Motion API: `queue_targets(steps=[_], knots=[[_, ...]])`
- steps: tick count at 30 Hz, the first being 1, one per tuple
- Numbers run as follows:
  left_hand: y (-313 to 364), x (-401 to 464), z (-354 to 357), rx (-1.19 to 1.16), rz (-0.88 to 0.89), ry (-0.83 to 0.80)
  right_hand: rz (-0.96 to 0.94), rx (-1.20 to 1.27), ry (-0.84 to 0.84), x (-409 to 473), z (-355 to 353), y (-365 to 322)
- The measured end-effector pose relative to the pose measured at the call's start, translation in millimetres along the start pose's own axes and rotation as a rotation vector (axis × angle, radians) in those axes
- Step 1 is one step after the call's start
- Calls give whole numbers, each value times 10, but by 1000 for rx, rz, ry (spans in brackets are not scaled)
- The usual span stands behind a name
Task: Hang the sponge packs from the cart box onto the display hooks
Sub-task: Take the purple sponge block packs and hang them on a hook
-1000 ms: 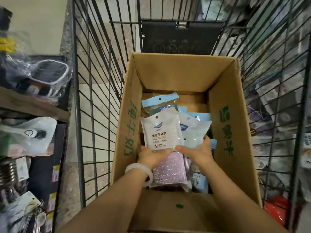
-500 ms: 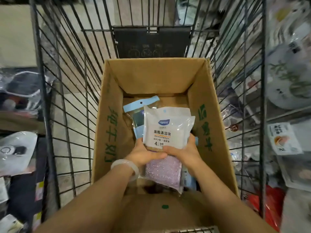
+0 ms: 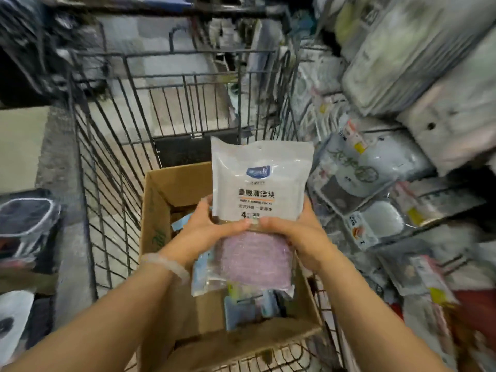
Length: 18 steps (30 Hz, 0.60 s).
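Observation:
Both hands hold a stack of sponge packs [image 3: 257, 189] upright above the cardboard box [image 3: 166, 200] in the wire cart [image 3: 112, 162]. The front pack is white with a blue logo, and pink sponges show through its lower part. My left hand [image 3: 212, 226] grips the stack's left edge with its thumb across the front. My right hand [image 3: 298, 232] grips the right edge the same way. More packs with blue headers [image 3: 236, 310] lie in the box below. The display hooks are hidden behind hanging goods on the right.
Shelving on the right carries packaged goods in clear bags [image 3: 370, 167] and big wrapped bundles [image 3: 418, 49] higher up. On the left stands a low shelf with a bagged dark item [image 3: 24, 218]. Tiled floor shows beyond the cart.
Both hands have lifted the stack of packs up out of the box. The view has swung up and to the right, toward the shelving.

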<state>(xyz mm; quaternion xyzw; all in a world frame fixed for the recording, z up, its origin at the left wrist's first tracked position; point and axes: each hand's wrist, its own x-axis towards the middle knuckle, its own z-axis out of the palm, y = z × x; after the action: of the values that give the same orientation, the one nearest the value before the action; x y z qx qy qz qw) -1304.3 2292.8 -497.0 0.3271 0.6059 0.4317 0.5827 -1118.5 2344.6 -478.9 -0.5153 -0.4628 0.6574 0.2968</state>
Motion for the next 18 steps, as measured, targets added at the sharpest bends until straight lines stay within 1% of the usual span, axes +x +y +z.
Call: queue_targets(steps=[4, 9, 13, 16, 18], knots=[[501, -311, 308, 40, 125, -50, -120, 3, 39, -496, -226, -498], [1022, -898, 857, 70, 273, -150, -293, -25, 143, -1383, -610, -983], [1301, -1534, 1401, 94, 381, -256, -423, -30, 210, -2348, -965, -1228], [1484, -2100, 1850, 123, 482, -341, -487, -42, 307, -3174, -1232, -1353], [1586, -2488, 2178, 99, 540, -417, -533, -50, 378, -3734, -1399, -1413]])
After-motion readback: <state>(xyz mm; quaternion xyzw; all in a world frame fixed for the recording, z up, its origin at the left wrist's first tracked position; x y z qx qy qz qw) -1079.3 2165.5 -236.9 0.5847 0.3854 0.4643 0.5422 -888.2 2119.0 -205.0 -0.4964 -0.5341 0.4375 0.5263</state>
